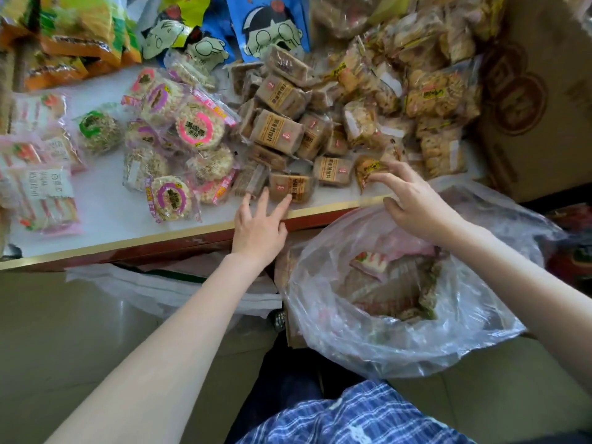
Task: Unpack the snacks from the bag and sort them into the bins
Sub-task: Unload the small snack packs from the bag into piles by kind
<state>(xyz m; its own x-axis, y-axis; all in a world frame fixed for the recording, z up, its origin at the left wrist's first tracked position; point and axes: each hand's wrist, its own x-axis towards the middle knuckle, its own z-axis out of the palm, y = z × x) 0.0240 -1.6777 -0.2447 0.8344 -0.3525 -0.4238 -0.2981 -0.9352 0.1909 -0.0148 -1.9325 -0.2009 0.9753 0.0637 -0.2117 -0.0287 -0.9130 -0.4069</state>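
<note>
I sit at a white table [105,216] with a gold-trimmed near edge, above a pale tiled floor [61,318], and most of the top is heaped with snacks: round rice cakes [198,126] at centre-left, brown wrapped packets [278,129] in the middle, clear cookie packs [442,94] far right beside a cardboard box [538,100]. My left hand [259,229] reaches over the near edge with fingers spread, tips touching a brown packet [290,187], while my right hand [413,200] pinches a small yellow-labelled snack [368,171] just past that edge. The clear plastic bag [400,315] sags open below the table on the near right with a few snacks inside, and the only bare table strip runs along the near-left edge.
</note>
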